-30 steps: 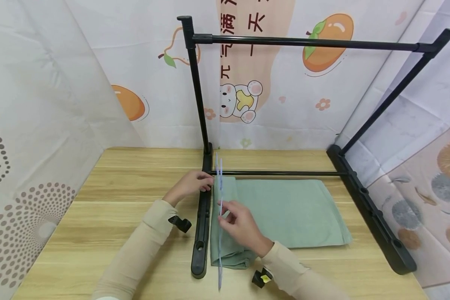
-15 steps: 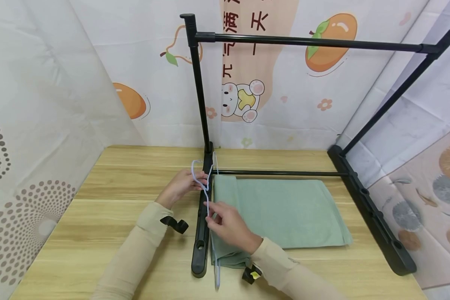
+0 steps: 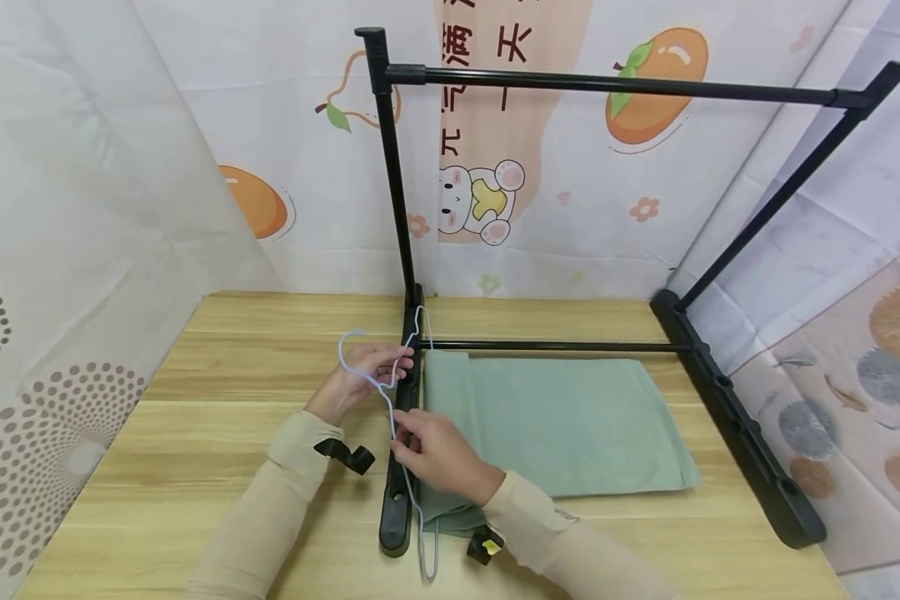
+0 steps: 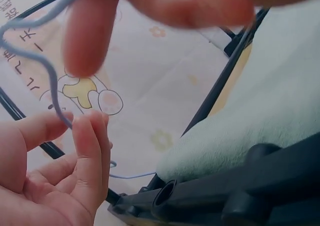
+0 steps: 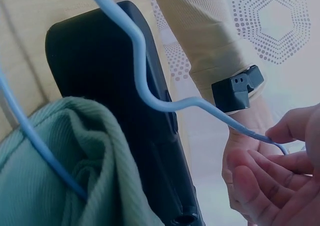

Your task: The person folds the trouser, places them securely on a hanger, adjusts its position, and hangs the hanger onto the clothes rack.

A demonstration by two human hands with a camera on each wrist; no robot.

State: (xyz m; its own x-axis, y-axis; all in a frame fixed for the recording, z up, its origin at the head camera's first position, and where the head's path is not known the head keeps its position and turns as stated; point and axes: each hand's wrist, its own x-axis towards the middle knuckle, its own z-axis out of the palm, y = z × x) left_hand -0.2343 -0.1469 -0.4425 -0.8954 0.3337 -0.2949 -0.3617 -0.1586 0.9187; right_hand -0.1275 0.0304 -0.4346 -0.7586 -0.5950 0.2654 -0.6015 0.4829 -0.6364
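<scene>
A pale blue wire hanger (image 3: 387, 400) stands turned over the left foot of the black rack, its hook toward the left hand. My right hand (image 3: 442, 450) pinches the wire between thumb and fingertips below the hook, as the right wrist view also shows on the hanger (image 5: 141, 70). My left hand (image 3: 356, 379) is beside the hook with loosely bent fingers; in the left wrist view its fingers (image 4: 90, 40) are apart, without a grip on the wire. Folded green cloth (image 3: 570, 425) lies on the table, and part of the wire runs against it.
The black garment rack (image 3: 607, 82) has an upper bar, a thin lower bar (image 3: 555, 346), a left foot (image 3: 395, 525) and a right foot (image 3: 750, 442). It stands on a wooden table (image 3: 232, 417). Printed white curtains (image 3: 307, 200) close off the back and sides.
The hanger has turned from edge-on, and its hook has come left across the rack's foot to the left hand. My right hand has moved left with it; my left hand has shifted slightly left.
</scene>
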